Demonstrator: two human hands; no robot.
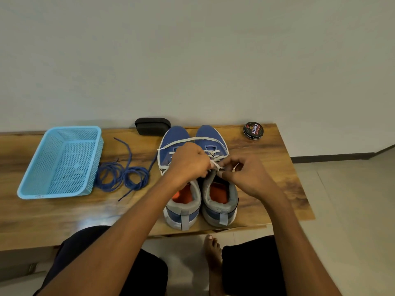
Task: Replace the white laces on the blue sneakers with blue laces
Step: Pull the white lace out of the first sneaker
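Observation:
Two blue sneakers stand side by side on the wooden table, heels toward me: the left sneaker [171, 146] and the right sneaker [210, 135]. Both carry white laces, and a loose white lace end [192, 140] runs across both toes. My left hand [188, 163] and my right hand [245, 174] meet over the right sneaker's eyelets, fingers curled, pinching the white lace [215, 161] there. The blue laces [124, 174] lie coiled on the table left of the sneakers, untouched.
A light-blue mesh basket [30, 189] sits at the table's left. A black case [152, 126] lies behind the sneakers against the wall, and a round shoe polish tin [253, 130] rests at the back right. My knees and a bare foot [212, 253] are below the table's front edge.

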